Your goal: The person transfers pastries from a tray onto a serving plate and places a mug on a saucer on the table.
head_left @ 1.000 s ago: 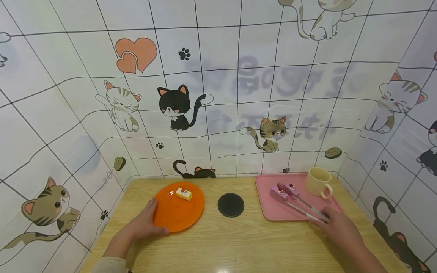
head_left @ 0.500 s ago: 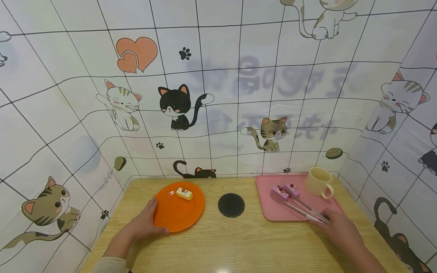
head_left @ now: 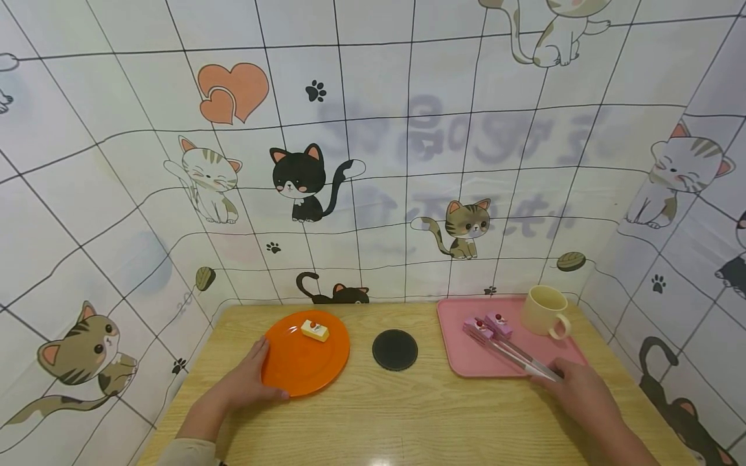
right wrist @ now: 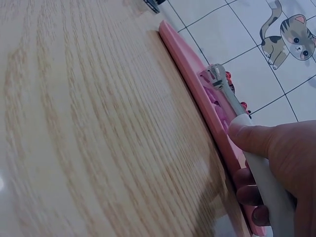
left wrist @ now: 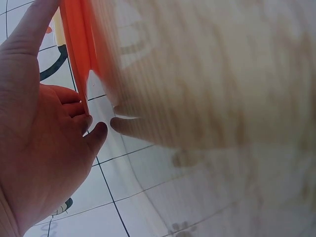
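My left hand [head_left: 247, 375] holds the left rim of an orange plate [head_left: 291, 372], with the thumb along its front edge. On that plate sits a small yellow-and-white toy cake slice [head_left: 315, 331] with a red top. My right hand [head_left: 583, 391] grips a pair of tongs [head_left: 521, 359], metal at the front with white handles. Their tips are at the left one of two pink toy cakes [head_left: 486, 334] on a pink tray [head_left: 457, 366]. In the right wrist view, the metal tongs tip [right wrist: 217, 76] overlaps the cakes, partly hiding them.
A pale yellow mug [head_left: 542, 310] stands at the tray's back right, handle toward the front. Between plate and tray lies a round dark coaster [head_left: 394, 350] on the wooden table [head_left: 373, 414]. Cat-printed cloth walls [head_left: 379, 149] enclose the table's back and sides.
The arms of the tongs have come closer together around the left pink cake, their tips lower on it. The left hand and the plate have stayed in place.
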Demonstrator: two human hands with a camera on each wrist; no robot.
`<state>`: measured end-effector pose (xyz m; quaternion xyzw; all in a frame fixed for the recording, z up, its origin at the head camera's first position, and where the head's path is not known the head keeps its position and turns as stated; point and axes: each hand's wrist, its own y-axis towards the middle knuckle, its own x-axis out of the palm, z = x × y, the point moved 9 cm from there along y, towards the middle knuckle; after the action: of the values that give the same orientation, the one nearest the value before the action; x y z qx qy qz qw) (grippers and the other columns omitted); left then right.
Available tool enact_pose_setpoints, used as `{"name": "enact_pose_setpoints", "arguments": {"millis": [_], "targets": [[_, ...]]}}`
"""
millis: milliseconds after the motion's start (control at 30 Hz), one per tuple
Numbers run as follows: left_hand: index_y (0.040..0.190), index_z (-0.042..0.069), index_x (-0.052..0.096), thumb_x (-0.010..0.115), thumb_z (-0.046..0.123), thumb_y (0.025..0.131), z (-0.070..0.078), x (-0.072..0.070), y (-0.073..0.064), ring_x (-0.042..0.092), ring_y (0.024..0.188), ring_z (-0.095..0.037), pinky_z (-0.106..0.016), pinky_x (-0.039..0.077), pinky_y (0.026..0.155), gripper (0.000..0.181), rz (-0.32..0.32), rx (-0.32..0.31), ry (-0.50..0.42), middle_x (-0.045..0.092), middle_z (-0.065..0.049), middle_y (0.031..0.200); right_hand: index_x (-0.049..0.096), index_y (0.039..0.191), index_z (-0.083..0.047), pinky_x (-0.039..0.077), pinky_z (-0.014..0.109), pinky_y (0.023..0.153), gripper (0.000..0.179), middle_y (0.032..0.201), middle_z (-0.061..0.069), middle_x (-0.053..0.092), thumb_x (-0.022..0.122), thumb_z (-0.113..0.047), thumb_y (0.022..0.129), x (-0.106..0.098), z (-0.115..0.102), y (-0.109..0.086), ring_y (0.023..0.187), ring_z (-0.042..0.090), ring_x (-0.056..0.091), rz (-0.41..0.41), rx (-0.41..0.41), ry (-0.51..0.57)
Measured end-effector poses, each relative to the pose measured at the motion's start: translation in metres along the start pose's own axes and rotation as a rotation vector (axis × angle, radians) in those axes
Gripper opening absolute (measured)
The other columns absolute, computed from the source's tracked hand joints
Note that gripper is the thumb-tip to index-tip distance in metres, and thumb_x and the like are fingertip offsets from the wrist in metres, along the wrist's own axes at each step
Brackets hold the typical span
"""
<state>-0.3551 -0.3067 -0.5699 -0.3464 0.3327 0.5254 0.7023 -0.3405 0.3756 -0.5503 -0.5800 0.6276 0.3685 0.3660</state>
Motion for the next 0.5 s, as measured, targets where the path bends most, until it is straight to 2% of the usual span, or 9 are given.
{"name": "enact_pose_setpoints", "arguments": {"millis": [500], "targets": [[0.172,-0.011,0.013,0.098,0.061,0.076,-0.0002,0.0001,0.0003,0.012,0.165,-0.055,-0.071,0.024,0.129,0.147,-0.001,0.001,-0.012,0.007,-0.033,0.18,0.073,0.094,-0.013,0.042,0.04,0.066,0.035,0.081,-0.003,0.065,0.086,-0.045,0.096,-0.0009,-0.0004,-0.0024,0.075,0.022,0.053,0.02,-0.004,-0.003]]}}
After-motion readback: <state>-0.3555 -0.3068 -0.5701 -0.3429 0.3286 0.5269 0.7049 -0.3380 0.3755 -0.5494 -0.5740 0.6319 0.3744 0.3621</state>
